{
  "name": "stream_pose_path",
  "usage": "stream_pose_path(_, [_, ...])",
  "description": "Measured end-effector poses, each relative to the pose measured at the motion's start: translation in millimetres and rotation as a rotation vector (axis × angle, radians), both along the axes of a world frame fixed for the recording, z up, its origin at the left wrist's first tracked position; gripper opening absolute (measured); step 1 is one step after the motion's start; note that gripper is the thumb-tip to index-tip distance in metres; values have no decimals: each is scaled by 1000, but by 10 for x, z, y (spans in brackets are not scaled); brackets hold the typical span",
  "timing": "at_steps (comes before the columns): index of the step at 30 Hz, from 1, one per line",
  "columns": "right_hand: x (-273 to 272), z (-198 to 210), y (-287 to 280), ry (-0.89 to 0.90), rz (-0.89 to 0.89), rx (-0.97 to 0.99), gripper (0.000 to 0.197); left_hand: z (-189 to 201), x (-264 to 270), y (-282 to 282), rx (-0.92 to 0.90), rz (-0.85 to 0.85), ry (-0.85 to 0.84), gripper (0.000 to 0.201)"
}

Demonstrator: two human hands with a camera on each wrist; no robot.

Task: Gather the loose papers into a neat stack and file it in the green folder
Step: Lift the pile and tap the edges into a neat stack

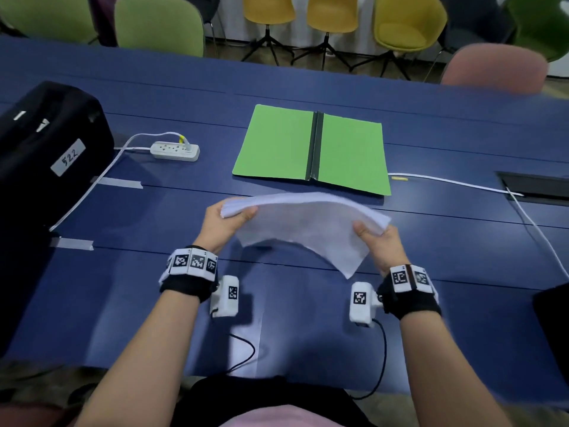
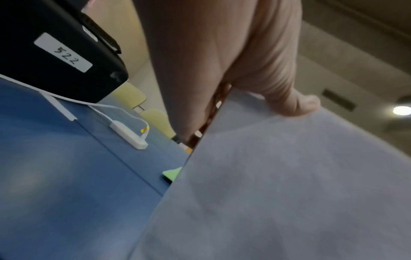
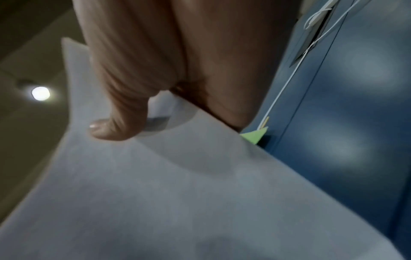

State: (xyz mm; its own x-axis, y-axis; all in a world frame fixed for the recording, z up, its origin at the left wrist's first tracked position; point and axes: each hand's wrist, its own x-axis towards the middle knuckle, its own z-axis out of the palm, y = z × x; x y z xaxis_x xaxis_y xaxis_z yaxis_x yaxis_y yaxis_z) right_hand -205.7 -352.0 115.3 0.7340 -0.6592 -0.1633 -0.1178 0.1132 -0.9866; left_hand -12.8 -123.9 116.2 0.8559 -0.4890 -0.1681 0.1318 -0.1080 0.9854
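A stack of white papers (image 1: 303,224) hangs above the blue table, bowed upward in the middle. My left hand (image 1: 229,218) grips its left edge, thumb on top (image 2: 298,105). My right hand (image 1: 374,238) grips the right edge, thumb on the sheet (image 3: 115,126). The paper stack (image 2: 289,184) fills the left wrist view, and the stack (image 3: 155,193) fills the right wrist view too. The green folder (image 1: 277,143) lies open and flat just beyond the papers, black spine in its middle. A corner of the folder (image 2: 172,174) shows in the left wrist view, and another folder corner (image 3: 255,135) in the right.
A black case (image 1: 46,143) labelled 522 stands at the left. A white power strip (image 1: 175,150) with its cable lies left of the folder. A white cable (image 1: 455,182) runs to a table hatch (image 1: 535,188) at the right. Chairs line the far edge.
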Motion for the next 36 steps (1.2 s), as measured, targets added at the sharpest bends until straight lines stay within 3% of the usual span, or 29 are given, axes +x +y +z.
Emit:
stream_pose_path(2, [-17, -116, 24, 29, 12, -13, 23, -55, -76, -86, 47, 16, 63, 5])
stream_pose_path(5, [-25, -114, 36, 49, -17, -34, 17, -97, -120, -179, 72, 134, 153, 19])
stream_pose_path(10, [-28, -28, -26, 122, -4, -214, 12, -135, -78, -209, 96, 190, 119, 22])
stream_pose_path(12, [-11, 10, -67, 197, 22, -349, 12, -136, -68, -177, 84, 129, 101, 10])
stream_pose_path(14, [28, 63, -111, 367, 59, -539, 6, -139, -82, -147, 66, 98, 88, 17])
stream_pose_path(17, [117, 169, -107, 685, 209, -896, 19, -138, -91, -165, 74, 101, -11, 18])
stream_pose_path(19, [203, 253, -31, 718, 292, -1015, 25, -70, -110, -238, 75, 35, -80, 14])
stream_pose_path(21, [271, 285, 54, 617, 338, -1035, 28, 41, -172, -334, 144, -60, -197, 26])
stream_pose_path(23, [320, 289, 127, 518, 331, -1019, 30, 184, -228, -434, 165, -94, -293, 25])
stream_pose_path(27, [234, 250, 51, 401, 202, -849, 40, 359, -151, -427, 217, -243, -307, 16])
stream_pose_path(30, [125, 289, -116, 228, 104, -594, 12, 270, 4, -254, 354, -231, -318, 22])
stream_pose_path(32, [70, 344, -152, 110, 57, -461, 16, 266, 13, -201, 202, -144, -227, 21])
stream_pose_path(34, [30, 347, -160, 9, -22, -338, 19, 339, -36, -225, -142, -36, -29, 7])
stream_pose_path(35, [24, 345, -150, -34, -64, -282, 19, 393, -59, -267, -312, -3, 77, 10])
stream_pose_path(36, [25, 339, -136, -68, -102, -222, 19, 435, -75, -312, -418, -4, 144, 26])
